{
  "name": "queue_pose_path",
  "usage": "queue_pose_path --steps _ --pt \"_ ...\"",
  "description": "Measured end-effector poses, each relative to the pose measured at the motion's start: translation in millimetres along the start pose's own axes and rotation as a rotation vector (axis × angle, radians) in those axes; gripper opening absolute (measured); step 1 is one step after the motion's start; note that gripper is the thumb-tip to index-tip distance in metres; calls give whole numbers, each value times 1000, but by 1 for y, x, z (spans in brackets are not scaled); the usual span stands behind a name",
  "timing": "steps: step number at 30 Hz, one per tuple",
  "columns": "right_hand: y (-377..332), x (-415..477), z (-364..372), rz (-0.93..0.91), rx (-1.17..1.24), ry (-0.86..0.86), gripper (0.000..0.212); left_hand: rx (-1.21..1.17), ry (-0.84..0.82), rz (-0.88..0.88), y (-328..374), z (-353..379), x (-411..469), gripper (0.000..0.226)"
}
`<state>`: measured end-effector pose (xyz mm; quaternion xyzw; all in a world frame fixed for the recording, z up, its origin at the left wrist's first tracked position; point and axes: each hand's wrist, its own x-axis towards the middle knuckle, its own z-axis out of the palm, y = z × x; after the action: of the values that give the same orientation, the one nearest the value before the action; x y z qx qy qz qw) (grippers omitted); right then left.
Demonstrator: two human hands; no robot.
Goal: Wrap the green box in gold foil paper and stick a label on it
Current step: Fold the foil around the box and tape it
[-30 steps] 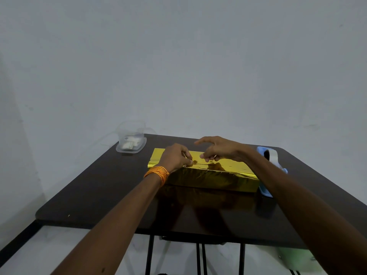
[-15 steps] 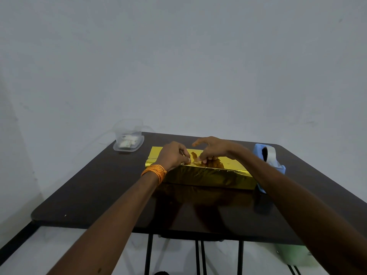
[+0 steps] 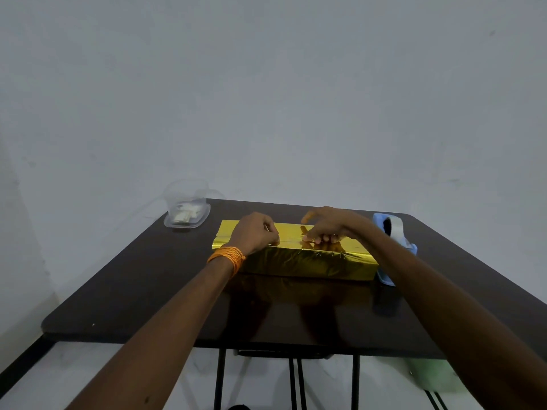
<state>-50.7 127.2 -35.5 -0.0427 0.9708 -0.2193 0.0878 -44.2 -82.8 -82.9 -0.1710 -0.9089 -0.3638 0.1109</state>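
Note:
The box (image 3: 299,261) lies across the middle of the dark table (image 3: 142,294), fully covered in gold foil paper; no green shows. My left hand (image 3: 256,232) rests on the box's top left part, fingers curled and pinching a thin clear strip, seemingly tape, at the foil seam. My right hand (image 3: 328,227) is on the top middle, its bent fingertips pressing the foil down beside the seam while the index finger sticks up. No label is visible on the box.
A blue tape dispenser (image 3: 395,235) stands just right of the box, touching its end. A clear plastic container (image 3: 186,213) with small white pieces sits at the table's far left corner. A pale green object (image 3: 429,375) lies on the floor under the right side.
My right hand's fingertips have come down onto the foil and slid slightly right along the seam. The left hand has stayed in place, still pinching.

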Motion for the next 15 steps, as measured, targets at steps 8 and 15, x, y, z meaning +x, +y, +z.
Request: queue_pose_path --steps 8,15 --pt "3 -12 9 -31 107 52 59 177 59 -82 16 8 -1 38" --pt "11 -9 17 -55 66 158 55 104 -29 -117 15 2 1 28"
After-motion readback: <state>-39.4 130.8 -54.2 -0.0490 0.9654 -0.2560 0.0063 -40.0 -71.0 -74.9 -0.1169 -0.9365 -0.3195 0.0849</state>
